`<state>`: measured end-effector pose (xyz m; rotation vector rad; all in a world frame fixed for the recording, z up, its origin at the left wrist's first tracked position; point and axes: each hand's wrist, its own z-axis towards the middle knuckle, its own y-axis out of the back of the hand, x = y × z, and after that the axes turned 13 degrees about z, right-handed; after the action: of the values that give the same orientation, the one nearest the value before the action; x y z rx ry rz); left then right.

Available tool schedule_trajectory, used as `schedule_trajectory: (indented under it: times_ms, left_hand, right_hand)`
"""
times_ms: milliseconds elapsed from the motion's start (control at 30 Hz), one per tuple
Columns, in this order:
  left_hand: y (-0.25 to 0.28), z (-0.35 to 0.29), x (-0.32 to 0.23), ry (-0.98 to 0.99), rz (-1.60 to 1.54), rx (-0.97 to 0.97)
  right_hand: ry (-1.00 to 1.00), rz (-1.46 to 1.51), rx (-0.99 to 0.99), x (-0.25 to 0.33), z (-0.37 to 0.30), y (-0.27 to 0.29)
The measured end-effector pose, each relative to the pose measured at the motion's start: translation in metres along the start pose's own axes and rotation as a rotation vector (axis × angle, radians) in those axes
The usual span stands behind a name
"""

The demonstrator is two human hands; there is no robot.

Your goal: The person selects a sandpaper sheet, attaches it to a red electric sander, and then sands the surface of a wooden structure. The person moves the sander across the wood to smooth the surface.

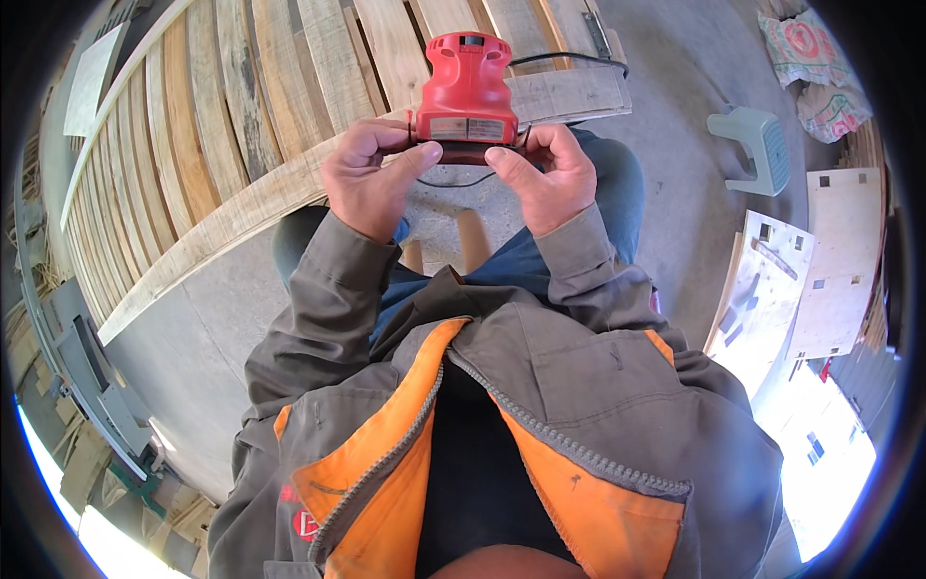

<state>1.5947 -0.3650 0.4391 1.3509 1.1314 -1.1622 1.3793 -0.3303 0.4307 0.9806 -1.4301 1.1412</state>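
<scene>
A red electric palm sander [467, 92] lies tipped at the near edge of a slatted wooden panel, its flat base turned toward me. My left hand [376, 169] grips the left corner of that base, thumb on the dark edge and fingers by a thin wire clamp. At the right corner my right hand [548, 174] pinches the same edge, its fingers beside the other clamp. Both hands are closed. A black cord [588, 60] runs from the sander's right side. What lies under the sander's base is hidden.
The slatted wooden panel [231, 92] spreads across the far left. On the right stand a pale green plastic stool [762, 150] and white boards with square holes [837, 261]. Printed sacks [808, 48] sit at the far right. Wood scraps [87, 473] lie at the lower left.
</scene>
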Motion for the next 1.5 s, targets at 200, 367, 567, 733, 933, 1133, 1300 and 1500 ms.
schedule_trajectory:
  times_ms: [200, 367, 567, 733, 933, 1133, 1300, 1500]
  left_hand:
    - [-0.004, 0.001, -0.001, 0.015, 0.032, -0.020]
    - [0.000, -0.001, 0.007, 0.002, 0.028, 0.037]
    - [-0.004, -0.001, -0.007, -0.082, 0.186, 0.053]
    - [-0.005, 0.014, -0.001, -0.121, 0.201, 0.109]
    - [-0.004, 0.016, 0.008, -0.190, 0.142, 0.132]
    - [-0.011, 0.015, 0.009, -0.130, -0.029, 0.115]
    - [-0.013, 0.015, 0.005, -0.129, -0.052, 0.102]
    - [-0.015, 0.016, 0.006, -0.126, -0.052, 0.091]
  right_hand:
    - [0.006, 0.079, -0.008, -0.007, 0.000, 0.000]
    - [0.021, 0.030, -0.009, -0.003, -0.001, -0.001]
    - [0.052, 0.012, -0.003, -0.003, -0.001, -0.001]
    - [0.048, 0.001, -0.008, -0.008, -0.002, -0.001]
    - [0.060, -0.067, 0.016, -0.013, -0.001, 0.003]
    - [0.009, -0.042, 0.008, -0.003, -0.003, 0.000]
    - [0.055, -0.109, 0.008, -0.003, -0.002, -0.005]
    - [0.246, -0.172, 0.035, 0.002, 0.000, -0.007]
